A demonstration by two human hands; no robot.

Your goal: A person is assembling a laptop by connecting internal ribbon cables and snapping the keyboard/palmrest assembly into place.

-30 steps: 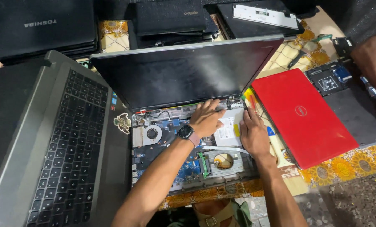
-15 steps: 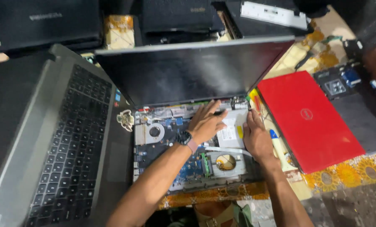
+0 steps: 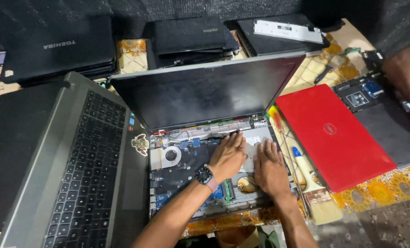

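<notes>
Both hands, left hand (image 3: 228,156) and right hand (image 3: 270,167), lie flat and spread on the opened laptop (image 3: 205,179); its keyboard cover is already off, the board inside still fitted.

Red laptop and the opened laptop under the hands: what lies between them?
In the head view, a screwdriver with a red-and-yellow handle and a brush lie on the patterned cloth between the red laptop and the opened laptop.

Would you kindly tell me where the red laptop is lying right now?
In the head view, the closed red laptop lies on the right side of the table, beside the opened laptop's exposed base, with screwdrivers between them.
</notes>
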